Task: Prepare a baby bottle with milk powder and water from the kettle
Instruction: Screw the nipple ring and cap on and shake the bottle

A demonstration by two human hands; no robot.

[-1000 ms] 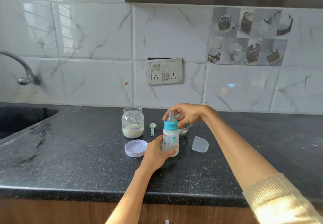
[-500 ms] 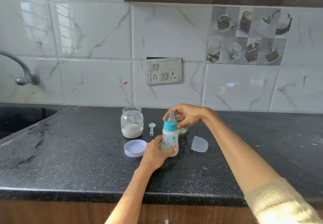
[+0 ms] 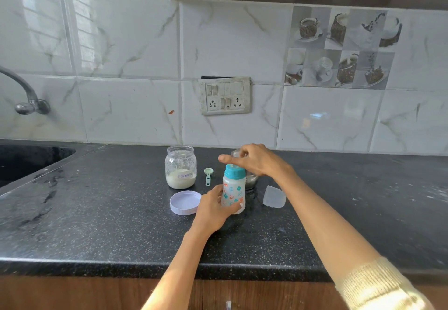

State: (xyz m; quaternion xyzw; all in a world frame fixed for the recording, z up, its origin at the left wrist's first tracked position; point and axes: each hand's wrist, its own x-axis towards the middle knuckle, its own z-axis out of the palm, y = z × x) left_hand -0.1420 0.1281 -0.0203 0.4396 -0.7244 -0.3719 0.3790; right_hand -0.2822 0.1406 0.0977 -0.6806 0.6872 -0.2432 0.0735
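Though masked by right hand (image 3: 254, 160), bottle (image 3: 234, 189) teat

Upright baby bottle (image 3: 233, 192) — teal collar, milky contents — beside open powder jar (image 3: 180, 167)

Both forearms are bare. The right arm wears a cream, rib-knit sleeve (image 3: 378, 285) pushed up toward the elbow, its cuff ribbed in fine vertical lines. The left hand (image 3: 213, 209) shows a pale, light-coloured thumbnail. The left arm shows no sleeve.
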